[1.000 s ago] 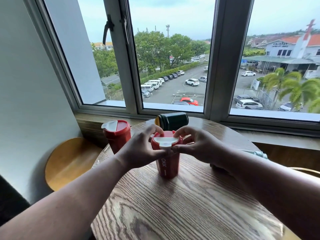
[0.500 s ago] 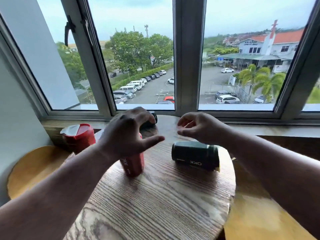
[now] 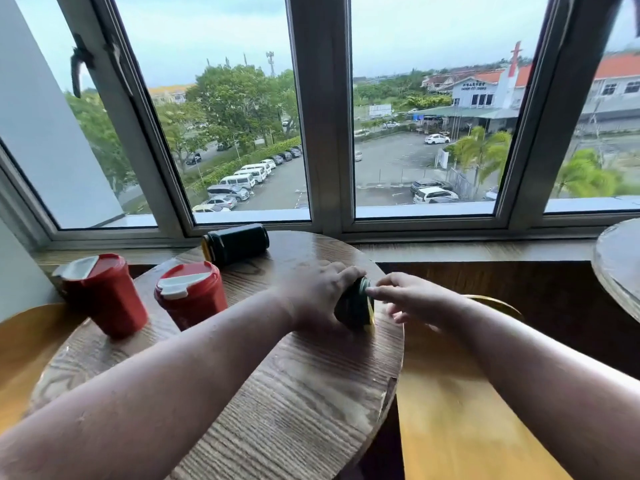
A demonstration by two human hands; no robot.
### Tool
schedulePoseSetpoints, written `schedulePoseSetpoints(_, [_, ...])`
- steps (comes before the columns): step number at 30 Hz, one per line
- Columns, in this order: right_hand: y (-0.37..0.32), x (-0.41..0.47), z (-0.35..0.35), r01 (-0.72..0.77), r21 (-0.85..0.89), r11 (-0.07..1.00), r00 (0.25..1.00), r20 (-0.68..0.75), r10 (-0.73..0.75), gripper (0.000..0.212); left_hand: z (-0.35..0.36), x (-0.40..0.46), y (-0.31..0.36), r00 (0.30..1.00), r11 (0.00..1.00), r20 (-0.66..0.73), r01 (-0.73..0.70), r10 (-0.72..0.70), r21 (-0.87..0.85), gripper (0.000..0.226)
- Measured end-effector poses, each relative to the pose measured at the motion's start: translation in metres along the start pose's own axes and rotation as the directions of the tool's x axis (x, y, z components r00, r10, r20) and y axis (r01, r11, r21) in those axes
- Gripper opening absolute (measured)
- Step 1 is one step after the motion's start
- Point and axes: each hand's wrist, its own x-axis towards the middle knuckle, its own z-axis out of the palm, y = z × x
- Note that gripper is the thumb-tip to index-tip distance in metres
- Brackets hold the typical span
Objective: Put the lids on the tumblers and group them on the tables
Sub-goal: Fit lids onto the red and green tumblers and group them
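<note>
Two red tumblers with white-flapped lids stand upright on the round wooden table [image 3: 277, 393]: one at the left edge [image 3: 104, 292], one [image 3: 192, 296] a little right of it. A dark green tumbler [image 3: 235, 242] lies on its side at the table's far edge. A second dark green tumbler [image 3: 353, 311] lies on its side near the right edge, its yellow-rimmed end facing right. My left hand [image 3: 315, 296] is wrapped over this tumbler. My right hand [image 3: 405, 299] hovers just right of it, fingertips at its end, holding nothing.
A window with grey frames [image 3: 325, 133] runs along the back above a wooden sill [image 3: 450, 251]. Yellow wooden seats stand to the left [image 3: 20, 341] and right [image 3: 450, 410] of the table. Another round table's edge [image 3: 616, 265] shows at far right.
My left hand let go of the red tumbler and moved right onto the lying green tumbler. My right hand came down beside that tumbler's end. The view has turned to the right.
</note>
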Motion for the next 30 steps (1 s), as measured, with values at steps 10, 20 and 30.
schedulePoseSetpoints(10, [-0.019, 0.003, 0.012, 0.121, 0.079, 0.989, 0.991, -0.069, -0.116, 0.051, -0.002, -0.013, 0.000, 0.972, 0.982, -0.208, 0.078, -0.113, -0.172, 0.102])
schedulePoseSetpoints(20, [-0.108, 0.029, 0.051, 0.390, -0.211, 0.896, 0.883, -0.189, -0.429, 0.078, -0.023, -0.052, -0.037, 0.873, 0.789, -0.213, 0.261, -0.439, -0.557, 0.080])
schedulePoseSetpoints(30, [-0.115, 0.050, 0.078, 0.412, -0.258, 0.874, 0.881, -0.131, -0.455, 0.094, -0.029, -0.067, -0.060, 0.832, 0.848, -0.163, 0.515, -0.530, -0.127, 0.089])
